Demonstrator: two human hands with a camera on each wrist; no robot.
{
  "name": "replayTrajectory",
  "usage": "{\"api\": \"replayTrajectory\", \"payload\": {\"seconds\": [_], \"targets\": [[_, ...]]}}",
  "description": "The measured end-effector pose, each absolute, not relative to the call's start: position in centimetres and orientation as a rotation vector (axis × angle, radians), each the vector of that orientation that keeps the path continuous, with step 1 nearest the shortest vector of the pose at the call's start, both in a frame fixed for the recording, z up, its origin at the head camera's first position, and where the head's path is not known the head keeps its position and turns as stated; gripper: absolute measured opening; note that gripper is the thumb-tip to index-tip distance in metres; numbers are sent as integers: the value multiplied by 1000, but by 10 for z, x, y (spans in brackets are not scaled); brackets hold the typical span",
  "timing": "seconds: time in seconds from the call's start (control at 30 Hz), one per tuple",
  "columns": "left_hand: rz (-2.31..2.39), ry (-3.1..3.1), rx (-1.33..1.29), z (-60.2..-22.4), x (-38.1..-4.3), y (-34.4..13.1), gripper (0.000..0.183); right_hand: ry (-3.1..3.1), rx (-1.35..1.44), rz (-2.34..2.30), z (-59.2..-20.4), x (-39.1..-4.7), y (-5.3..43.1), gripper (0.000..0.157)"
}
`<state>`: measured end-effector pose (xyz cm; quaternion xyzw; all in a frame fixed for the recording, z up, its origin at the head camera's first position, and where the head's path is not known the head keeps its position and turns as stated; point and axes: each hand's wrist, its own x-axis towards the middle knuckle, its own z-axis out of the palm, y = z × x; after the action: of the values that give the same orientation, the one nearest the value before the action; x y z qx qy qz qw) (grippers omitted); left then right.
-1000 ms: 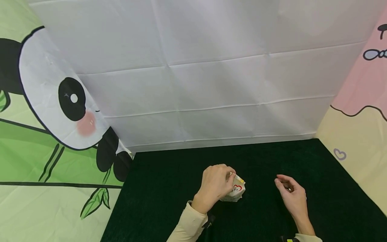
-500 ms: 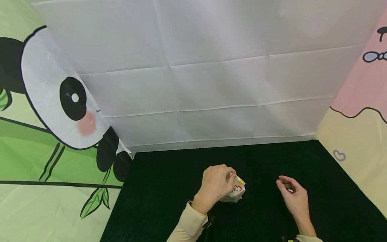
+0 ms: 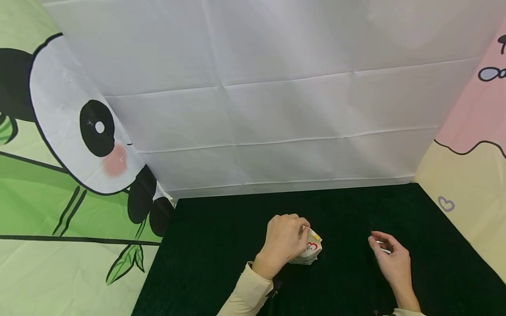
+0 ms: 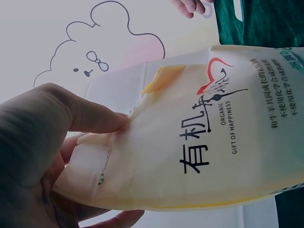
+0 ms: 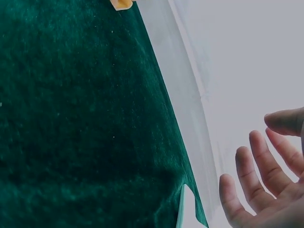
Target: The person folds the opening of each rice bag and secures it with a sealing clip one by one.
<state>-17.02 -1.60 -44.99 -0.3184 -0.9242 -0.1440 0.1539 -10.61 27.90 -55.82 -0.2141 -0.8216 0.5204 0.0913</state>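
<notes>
A cream milk carton point(image 3: 311, 251) with a red heart and dark lettering is near the middle of the dark green cloth. My left hand point(image 3: 283, 241) holds its top end. In the left wrist view, the thumb of the left hand point(image 4: 71, 114) presses one face of the carton point(image 4: 161, 142), with fingers behind it. Whether its base touches the cloth, I cannot tell. Off to the right, my right hand point(image 3: 395, 262) has loosely bent, spread fingers and holds nothing. Through the gap by its thumb shows a white flat thing, seen as a rounded white piece point(image 5: 188, 209) on the cloth.
The dark green cloth point(image 3: 221, 245) covers the table. A white curtain point(image 3: 284, 109) rises behind its far edge. Printed cloths stand at both sides, a panda one point(image 3: 59, 101) at left and a pink and cream one point(image 3: 466, 184) at right.
My right hand has shifted slightly right and nearer to me, away from the carton. The left hand keeps its hold on the carton almost unmoved.
</notes>
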Motion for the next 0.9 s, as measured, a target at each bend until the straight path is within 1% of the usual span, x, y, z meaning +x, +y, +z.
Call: {"api": "replayTrajectory", "payload": {"seconds": [0.17, 0.3, 0.7, 0.9], "targets": [[-304, -2637, -915, -449, -170, -14, 16, -2441, -691, 1518, -558, -106, 280, 47], [-249, -2640, -917, -447, -169, -13, 16, -2456, -694, 1499, -557, -107, 285, 49], [-289, -2623, -924, -448, -168, -14, 14, -2477, -738, 1437, -560, -102, 299, 48], [-302, -2626, -928, -450, -168, -14, 16, -2455, -763, 1411, -561, -102, 302, 45]]}}
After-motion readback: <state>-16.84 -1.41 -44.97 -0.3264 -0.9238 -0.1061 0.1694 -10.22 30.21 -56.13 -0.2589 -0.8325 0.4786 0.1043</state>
